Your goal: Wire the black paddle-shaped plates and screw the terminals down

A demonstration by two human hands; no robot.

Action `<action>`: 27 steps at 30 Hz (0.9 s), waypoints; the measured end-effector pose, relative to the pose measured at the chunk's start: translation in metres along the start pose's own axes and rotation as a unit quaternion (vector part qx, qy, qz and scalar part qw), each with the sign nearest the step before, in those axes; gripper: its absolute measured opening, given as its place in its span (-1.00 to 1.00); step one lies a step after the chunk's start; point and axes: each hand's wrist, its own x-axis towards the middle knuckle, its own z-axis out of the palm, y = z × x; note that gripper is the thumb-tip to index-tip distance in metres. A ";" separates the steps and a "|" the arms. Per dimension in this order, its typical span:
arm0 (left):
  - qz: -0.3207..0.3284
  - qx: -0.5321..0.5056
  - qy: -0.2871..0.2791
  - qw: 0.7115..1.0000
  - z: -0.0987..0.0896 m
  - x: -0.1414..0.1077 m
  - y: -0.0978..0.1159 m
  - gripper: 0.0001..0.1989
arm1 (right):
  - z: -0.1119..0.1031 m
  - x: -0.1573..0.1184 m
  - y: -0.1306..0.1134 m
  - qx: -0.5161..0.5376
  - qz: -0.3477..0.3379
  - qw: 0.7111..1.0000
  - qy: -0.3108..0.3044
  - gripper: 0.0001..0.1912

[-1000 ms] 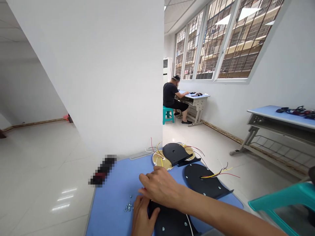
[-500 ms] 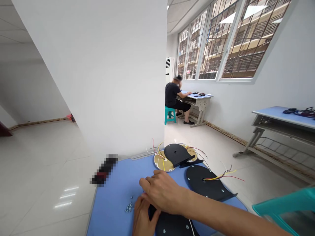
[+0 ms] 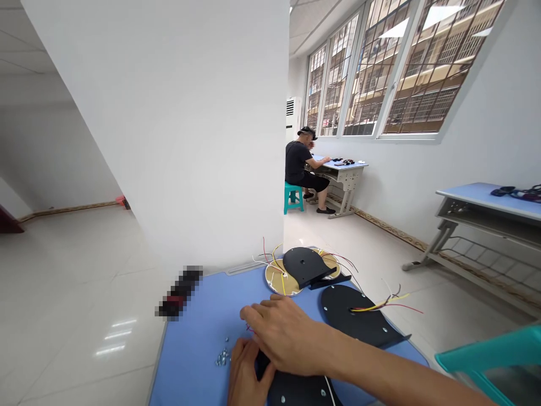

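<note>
Head: left hand (image 3: 248,373) holds black plate (image 3: 301,389), right hand (image 3: 284,332) over it

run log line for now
left hand: on near black plate | right hand: over same plate | screws: loose on blue table | gold discs: far edge

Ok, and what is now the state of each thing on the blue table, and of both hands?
Near plate: fasteners fitted, partly covered
Left hand: thumb on near plate
Right hand: curled, grip unclear
Small metal fasteners: loose, one apart
Right plate: lying flat, wires sticking out
Tan discs: partly covered, wires loose
Far plates: overlapping, upper over discs
Blurred dark thing: cannot tell
</note>
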 end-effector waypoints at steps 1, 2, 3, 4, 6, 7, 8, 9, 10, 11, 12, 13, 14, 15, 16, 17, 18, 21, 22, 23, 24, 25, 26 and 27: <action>0.001 -0.002 0.005 1.000 0.000 0.000 0.000 -0.80 | 0.001 0.000 0.000 -0.005 0.007 1.000 -0.007 -0.92; 0.002 -0.004 0.012 1.000 0.000 0.000 0.000 -0.76 | 0.001 -0.001 0.000 -0.013 0.023 1.000 -0.013 -0.90; 0.002 -0.005 0.019 1.000 0.000 0.000 0.000 -0.73 | 0.001 -0.001 -0.001 -0.016 0.040 0.999 -0.009 -0.84; 0.001 -0.006 0.020 1.000 0.000 0.000 0.000 -0.73 | 0.001 -0.002 -0.001 -0.012 0.045 0.999 0.000 -0.80; -0.003 -0.008 0.007 1.000 -0.001 0.000 0.001 -0.80 | 0.002 -0.003 -0.002 0.006 0.024 1.000 0.018 -0.81; -0.005 -0.009 -0.001 1.000 -0.001 0.000 0.001 -0.82 | 0.003 -0.003 -0.002 0.011 0.009 1.000 0.021 -0.85; -0.006 -0.009 -0.005 1.000 -0.001 0.000 0.002 -0.83 | 0.003 -0.003 -0.002 0.012 0.000 1.000 0.021 -0.90; -0.006 -0.009 -0.004 1.000 -0.001 0.001 0.002 -0.81 | 0.004 -0.003 -0.002 0.008 -0.002 1.000 0.016 -0.93; -0.005 -0.009 0.001 1.000 -0.001 0.001 0.003 -0.78 | 0.005 -0.003 -0.002 -0.001 0.005 1.000 0.009 -0.91; -0.003 -0.009 0.008 1.000 -0.001 0.001 0.003 -0.73 | 0.005 -0.004 -0.001 -0.008 0.019 1.000 0.007 -0.85; 0.000 -0.010 0.012 1.000 -0.001 0.001 0.003 -0.71 | 0.005 -0.004 -0.001 -0.009 0.028 1.000 0.011 -0.82; 0.002 -0.010 0.013 1.000 -0.001 0.001 0.003 -0.72 | 0.004 -0.005 -0.001 -0.002 0.023 1.000 0.018 -0.83; 0.003 -0.010 0.010 1.000 -0.001 0.001 0.003 -0.74 | 0.002 -0.006 0.000 0.008 0.008 1.000 0.023 -0.86; 0.003 -0.010 0.004 1.000 -0.001 0.001 0.002 -0.77 | 0.000 -0.007 0.000 0.018 -0.012 1.000 0.020 -0.86; 0.003 -0.009 -0.001 1.000 -0.001 0.001 0.002 -0.81 | -0.001 -0.007 0.000 0.024 -0.026 0.999 0.012 -0.84; 0.003 -0.007 -0.002 1.000 -0.001 0.001 0.002 -0.83 | -0.003 -0.007 0.000 0.023 -0.032 0.999 0.000 -0.85; 0.003 -0.004 0.002 1.000 -0.001 0.001 0.002 -0.84 | -0.003 -0.007 0.000 0.017 -0.027 0.999 -0.013 -0.90; 0.009 0.001 0.015 1.000 -0.002 0.000 0.002 -0.83 | -0.004 -0.006 -0.001 -0.001 0.019 1.000 -0.018 -0.80; 0.012 -0.002 0.012 1.000 -0.002 0.000 0.002 -0.83 | -0.004 -0.006 -0.002 0.007 0.017 1.000 -0.007 -0.79; 0.013 -0.005 0.006 1.000 -0.002 0.000 0.003 -0.83 | -0.003 -0.006 -0.002 0.018 0.007 1.000 -0.001 -0.80; 0.012 -0.008 0.000 1.000 -0.002 0.000 0.003 -0.83 | -0.003 -0.007 -0.002 0.024 -0.003 1.000 0.001 -0.81; 0.010 -0.009 -0.003 1.000 -0.001 0.000 0.004 -0.83 | -0.002 -0.007 -0.002 0.023 -0.008 1.000 -0.002 -0.83; 0.007 -0.007 -0.003 1.000 -0.001 0.000 0.004 -0.83 | -0.001 -0.007 -0.002 0.016 -0.006 1.000 -0.007 -0.88; 0.004 -0.005 0.000 1.000 -0.001 0.000 0.005 -0.82 | 0.001 -0.007 -0.002 0.004 0.005 1.000 -0.013 -0.94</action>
